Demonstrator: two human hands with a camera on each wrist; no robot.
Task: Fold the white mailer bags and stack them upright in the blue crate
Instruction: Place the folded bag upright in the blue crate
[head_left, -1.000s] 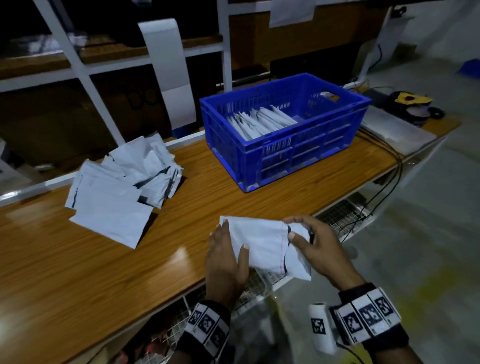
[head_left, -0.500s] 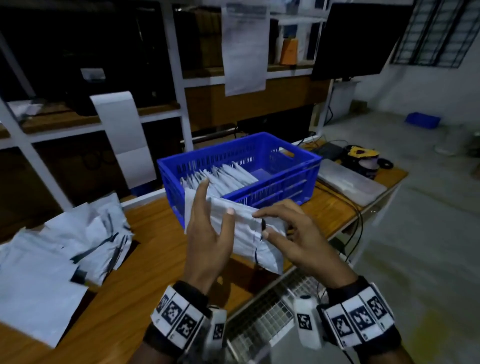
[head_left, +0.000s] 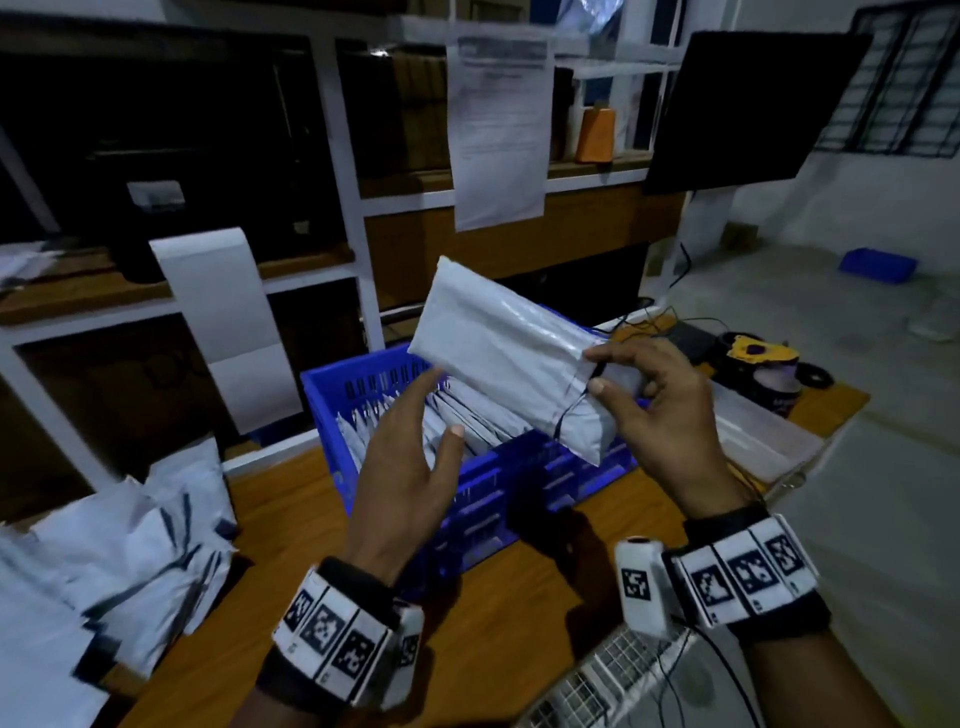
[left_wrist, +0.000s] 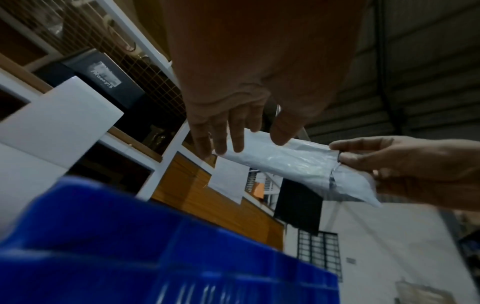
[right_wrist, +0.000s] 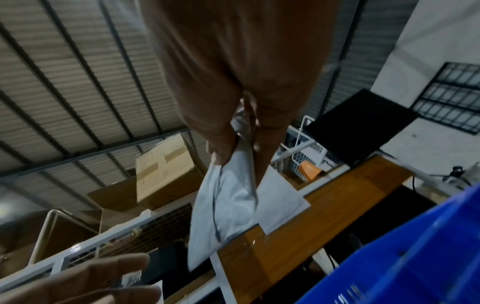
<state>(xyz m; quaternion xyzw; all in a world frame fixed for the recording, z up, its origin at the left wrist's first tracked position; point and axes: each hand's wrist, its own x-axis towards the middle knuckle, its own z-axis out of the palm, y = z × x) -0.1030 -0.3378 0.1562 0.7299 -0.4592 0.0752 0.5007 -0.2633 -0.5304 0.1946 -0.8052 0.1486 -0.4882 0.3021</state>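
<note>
- A folded white mailer bag (head_left: 511, 358) is being held in the air above the blue crate (head_left: 483, 499), tilted, its far end raised away from the fingers that pinch it.
- The right hand (head_left: 657, 415) is gripping the bag's near end; the thumb and fingers (head_left: 605, 355) are curled round it, and a dark seam line is being seen just beside them.
- The left hand (head_left: 410, 467) is being held open, fingers (left_wrist: 221, 135) straight and spread, just below the bag's underside; whether the fingertips are touching the plastic cannot be told.
- Folded mailers (head_left: 467, 415) are standing upright in a row inside the crate, below both sets of fingers.
- The crate is resting on the wooden worktop (head_left: 498, 618), beyond the wrists.
- A loose pile of unfolded white bags (head_left: 130, 551) is lying on the worktop, well to the left of the left fingers.
- A dark monitor (head_left: 743, 104) is being seen above and beyond the right fingers, and a printed sheet (head_left: 498, 124) is hanging from the shelf frame behind the bag.
</note>
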